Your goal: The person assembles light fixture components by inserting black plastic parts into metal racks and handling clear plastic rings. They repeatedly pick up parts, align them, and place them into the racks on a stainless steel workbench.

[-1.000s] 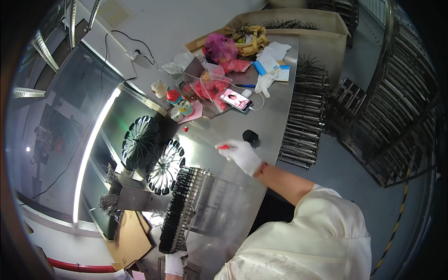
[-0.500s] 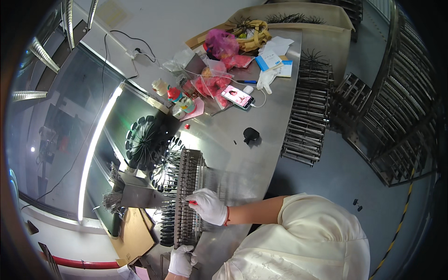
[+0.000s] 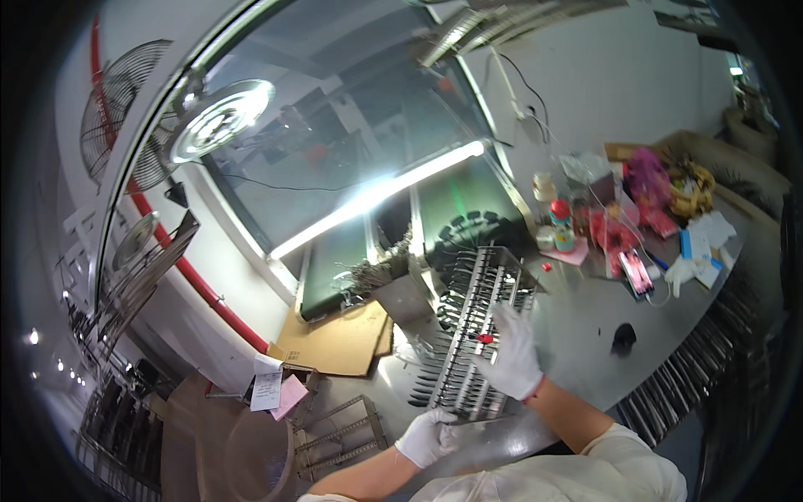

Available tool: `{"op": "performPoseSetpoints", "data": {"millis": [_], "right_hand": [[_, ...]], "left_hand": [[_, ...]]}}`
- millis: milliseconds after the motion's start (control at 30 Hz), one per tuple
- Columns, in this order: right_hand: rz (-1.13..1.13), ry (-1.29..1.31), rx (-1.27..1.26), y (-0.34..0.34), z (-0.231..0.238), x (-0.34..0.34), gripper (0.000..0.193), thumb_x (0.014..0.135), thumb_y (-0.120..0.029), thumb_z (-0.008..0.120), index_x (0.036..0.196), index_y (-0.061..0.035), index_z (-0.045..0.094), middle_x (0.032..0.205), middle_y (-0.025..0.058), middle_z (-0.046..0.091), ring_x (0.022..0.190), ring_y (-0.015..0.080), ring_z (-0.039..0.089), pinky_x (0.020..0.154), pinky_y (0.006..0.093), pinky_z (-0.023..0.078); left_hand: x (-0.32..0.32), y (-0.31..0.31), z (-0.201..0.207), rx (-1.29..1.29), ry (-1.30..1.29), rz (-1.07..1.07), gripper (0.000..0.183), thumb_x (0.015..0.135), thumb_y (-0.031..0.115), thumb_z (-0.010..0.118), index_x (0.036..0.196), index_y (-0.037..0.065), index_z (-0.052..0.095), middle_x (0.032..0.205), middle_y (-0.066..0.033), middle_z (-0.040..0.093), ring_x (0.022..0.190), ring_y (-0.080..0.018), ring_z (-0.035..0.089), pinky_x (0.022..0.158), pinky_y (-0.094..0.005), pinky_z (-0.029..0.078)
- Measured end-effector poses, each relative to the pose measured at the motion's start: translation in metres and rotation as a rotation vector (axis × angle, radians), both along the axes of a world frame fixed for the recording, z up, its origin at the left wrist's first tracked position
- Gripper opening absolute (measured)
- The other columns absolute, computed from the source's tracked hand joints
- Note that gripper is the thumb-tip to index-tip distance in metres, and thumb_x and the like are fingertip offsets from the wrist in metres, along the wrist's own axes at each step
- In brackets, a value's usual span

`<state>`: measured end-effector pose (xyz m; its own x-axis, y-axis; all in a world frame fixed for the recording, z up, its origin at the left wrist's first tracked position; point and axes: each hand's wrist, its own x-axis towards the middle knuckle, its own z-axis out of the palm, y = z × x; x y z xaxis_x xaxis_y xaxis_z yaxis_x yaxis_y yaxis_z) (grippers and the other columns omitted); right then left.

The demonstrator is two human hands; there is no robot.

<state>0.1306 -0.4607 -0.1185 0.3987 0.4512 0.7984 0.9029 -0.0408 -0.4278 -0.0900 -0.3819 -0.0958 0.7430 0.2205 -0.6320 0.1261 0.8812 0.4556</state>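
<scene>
A long metal rack (image 3: 470, 335) stands at a slant on the steel table, with rows of slim dark pieces sticking out along its left side. My gloved left hand (image 3: 425, 437) is closed on the rack's near end, thumb and fingers at its corner. Over the rack's right side is my gloved right hand (image 3: 514, 360), thumb and fingers spread apart. A small red thing (image 3: 485, 338) shows at its fingers, against the rack; whether it is worn or held I cannot make out. Behind the rack, dark pieces fan out in a round holder (image 3: 468, 230).
A metal bin with wiry pieces (image 3: 406, 297) and cardboard (image 3: 335, 339) lie left of the rack. Bottles (image 3: 562, 227), red-filled bags (image 3: 617, 243), a phone (image 3: 636, 272) and a black object (image 3: 623, 338) are on the right. An empty metal frame (image 3: 343, 435) stands near left.
My view has swung left, bringing in the fan, lamp and red pipe. My left hand stays at the rack's near end; the right hand's fingers have spread more above the rack.
</scene>
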Motion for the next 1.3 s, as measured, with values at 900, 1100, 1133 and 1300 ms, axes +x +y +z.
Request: {"op": "performPoseSetpoints", "data": {"millis": [900, 1100, 1133, 1300], "right_hand": [[0.177, -0.503, 0.364, -0.066, 0.399, -0.020, 0.068, 0.066, -0.035, 0.091, 0.118, 0.0031, 0.068, 0.101, 0.0163, 0.070, 0.092, 0.0233, 0.070, 0.088, 0.0334, 0.054], [0.127, -0.634, 0.293, -0.034, 0.455, -0.057, 0.071, 0.071, -0.044, 0.091, 0.115, 0.0063, 0.067, 0.099, 0.0166, 0.071, 0.091, 0.0225, 0.070, 0.085, 0.0334, 0.056], [0.084, -0.658, 0.246, -0.034, 0.461, -0.061, 0.070, 0.072, -0.037, 0.092, 0.119, 0.0066, 0.066, 0.102, 0.0168, 0.071, 0.094, 0.0222, 0.070, 0.088, 0.0341, 0.056], [-0.014, -0.795, 0.334, 0.008, 0.472, -0.052, 0.068, 0.062, -0.045, 0.093, 0.110, 0.0001, 0.073, 0.096, 0.0160, 0.073, 0.085, 0.0306, 0.070, 0.084, 0.0369, 0.056]], "left_hand": [[-0.091, -0.009, 0.048, 0.877, -0.569, -0.100, 0.057, 0.113, 0.032, 0.038, 0.151, -0.010, 0.039, 0.094, -0.0132, 0.069, 0.075, -0.0147, 0.066, 0.070, -0.0255, 0.053], [-0.101, 0.013, 0.014, 0.746, -0.529, -0.007, 0.051, 0.112, 0.027, 0.038, 0.146, -0.011, 0.045, 0.094, -0.0168, 0.069, 0.076, -0.0151, 0.066, 0.070, -0.0263, 0.053], [-0.101, 0.015, 0.012, 0.744, -0.530, -0.008, 0.052, 0.112, 0.027, 0.038, 0.146, -0.011, 0.045, 0.094, -0.0169, 0.069, 0.076, -0.0156, 0.067, 0.071, -0.0264, 0.053], [-0.122, 0.034, -0.005, 0.740, -0.547, 0.037, 0.053, 0.112, 0.028, 0.041, 0.145, -0.012, 0.045, 0.093, -0.0183, 0.069, 0.075, -0.0184, 0.067, 0.070, -0.0281, 0.054]]}}
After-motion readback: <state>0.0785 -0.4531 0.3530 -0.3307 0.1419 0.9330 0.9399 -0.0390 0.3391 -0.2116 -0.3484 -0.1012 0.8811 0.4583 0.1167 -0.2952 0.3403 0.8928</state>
